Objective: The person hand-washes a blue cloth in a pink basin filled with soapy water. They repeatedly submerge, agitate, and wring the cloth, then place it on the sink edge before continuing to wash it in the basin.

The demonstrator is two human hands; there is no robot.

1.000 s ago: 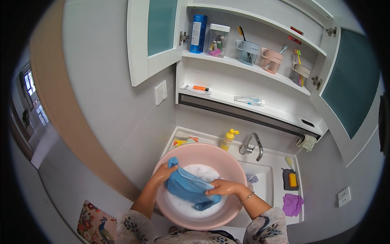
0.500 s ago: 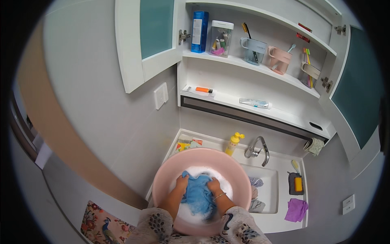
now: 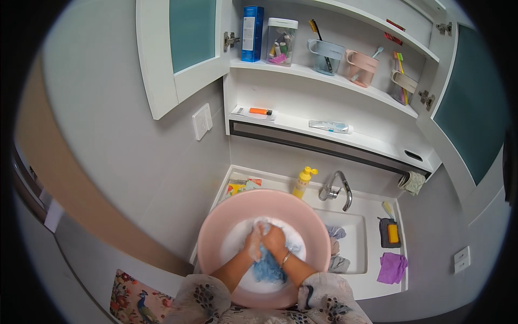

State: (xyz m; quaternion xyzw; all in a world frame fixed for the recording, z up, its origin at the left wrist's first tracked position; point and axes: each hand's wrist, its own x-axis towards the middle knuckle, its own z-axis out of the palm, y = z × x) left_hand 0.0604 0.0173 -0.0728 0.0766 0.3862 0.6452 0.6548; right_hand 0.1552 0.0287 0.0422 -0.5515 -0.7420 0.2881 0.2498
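Note:
A large pink basin (image 3: 218,218) holds white suds (image 3: 235,240) and a wet blue cloth (image 3: 270,267). Above the middle of the suds my two hands are brought together, fingers curled in on a bunched part of the cloth. My left hand (image 3: 253,243) is coated with foam and a little blurred. My right hand (image 3: 274,241), with a thin bracelet (image 3: 286,258) at its wrist, closes from the other side. Foam and the hands cover the gripped part; the rest of the cloth lies below them in the suds.
Right of the basin is a white sink (image 3: 353,243) with several damp cloths (image 3: 339,263) and a faucet (image 3: 337,191). A yellow bottle (image 3: 303,182) stands behind the basin. A purple cloth (image 3: 392,268) and yellow soap (image 3: 393,234) lie on the right counter. An open cabinet (image 3: 324,75) hangs above.
My hands were apart, holding the blue cloth spread between them. Now they have met in the middle with it bunched, and the rest has sunk lower. The view has shifted slightly.

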